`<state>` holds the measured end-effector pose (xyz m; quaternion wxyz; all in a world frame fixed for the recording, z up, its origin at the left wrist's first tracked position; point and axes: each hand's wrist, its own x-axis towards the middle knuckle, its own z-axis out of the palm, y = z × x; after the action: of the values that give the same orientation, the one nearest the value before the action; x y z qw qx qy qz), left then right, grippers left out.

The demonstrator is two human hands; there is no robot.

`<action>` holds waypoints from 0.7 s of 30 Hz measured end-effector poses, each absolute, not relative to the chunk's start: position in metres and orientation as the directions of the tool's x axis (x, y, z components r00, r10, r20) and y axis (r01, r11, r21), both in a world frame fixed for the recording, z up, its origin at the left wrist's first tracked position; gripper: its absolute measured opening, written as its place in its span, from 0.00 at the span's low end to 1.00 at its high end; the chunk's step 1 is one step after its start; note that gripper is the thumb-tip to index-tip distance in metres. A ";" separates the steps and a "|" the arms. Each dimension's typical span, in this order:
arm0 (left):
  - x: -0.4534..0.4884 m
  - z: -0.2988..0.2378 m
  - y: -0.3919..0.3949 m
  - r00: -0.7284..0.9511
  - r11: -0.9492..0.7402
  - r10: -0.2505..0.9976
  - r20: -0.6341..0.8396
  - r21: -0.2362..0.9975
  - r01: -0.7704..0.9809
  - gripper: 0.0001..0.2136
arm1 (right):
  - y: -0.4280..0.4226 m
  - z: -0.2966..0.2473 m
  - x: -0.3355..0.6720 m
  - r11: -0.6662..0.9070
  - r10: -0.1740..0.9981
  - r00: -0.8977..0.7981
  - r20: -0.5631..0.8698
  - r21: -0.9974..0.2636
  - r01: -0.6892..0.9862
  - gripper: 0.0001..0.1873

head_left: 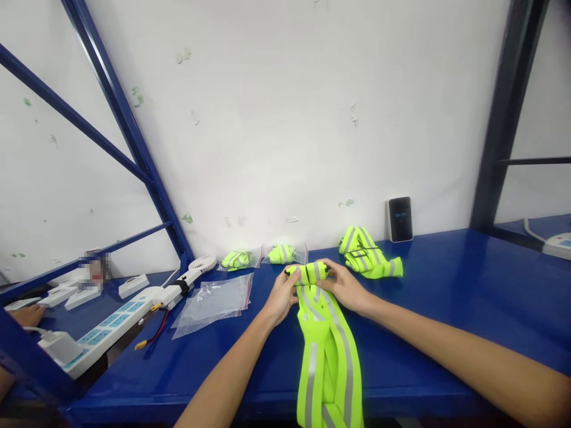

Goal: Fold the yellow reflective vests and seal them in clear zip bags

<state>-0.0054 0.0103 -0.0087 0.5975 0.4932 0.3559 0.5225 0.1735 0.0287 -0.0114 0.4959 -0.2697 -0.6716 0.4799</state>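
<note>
Head camera looks down on the left hand (280, 295) and right hand (343, 286), both curled around the tight roll at the top of a neon-yellow reflective safety vest (328, 356), gripping it from either end with the fingers wrapped over it. Grey reflective stripes show on the roll and along the flat length, which runs from the hands toward the wearer and over the front edge of a blue steel workbench (428, 356). Just beyond the right hand lies a second folded vest (368, 255), not touching it. Two rolled vests in clear zip bags (259, 255) sit against the white wall (267, 119), and a flat clear zip bag (213, 303) lies near the left hand. A black-faced device (400, 219) with small blue digits stands upright against the wall. Further left are a small white fan (203, 263), a white power strip (102, 327) with a plug adapter (57, 346), and a red-and-black wire (154, 333) with a yellow connector. Another person's hand (27, 316) rests at the far left edge beside white boxes (66, 294), behind a blue steel frame (129, 142).
</note>
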 end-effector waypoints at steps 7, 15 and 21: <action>-0.005 -0.009 0.014 0.183 -0.039 0.978 0.099 0.952 -0.305 0.18 | 0.029 -0.017 0.171 0.479 0.822 -0.320 0.472 -0.876 -0.062 0.16; -0.007 -0.002 0.012 0.124 -0.121 0.972 0.200 0.877 -0.465 0.19 | 0.016 0.000 0.168 0.086 0.893 -0.376 0.247 -0.914 -0.395 0.12; -0.009 -0.008 0.012 0.130 -0.164 0.960 0.250 0.873 -0.460 0.37 | 0.018 -0.003 0.166 -0.123 0.933 -0.352 0.069 -0.860 -0.494 0.29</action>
<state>-0.0087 0.0117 -0.0084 0.5885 0.4677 0.2672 0.6029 0.1665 0.0181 -0.0034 0.5073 -0.2579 -0.4255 0.7036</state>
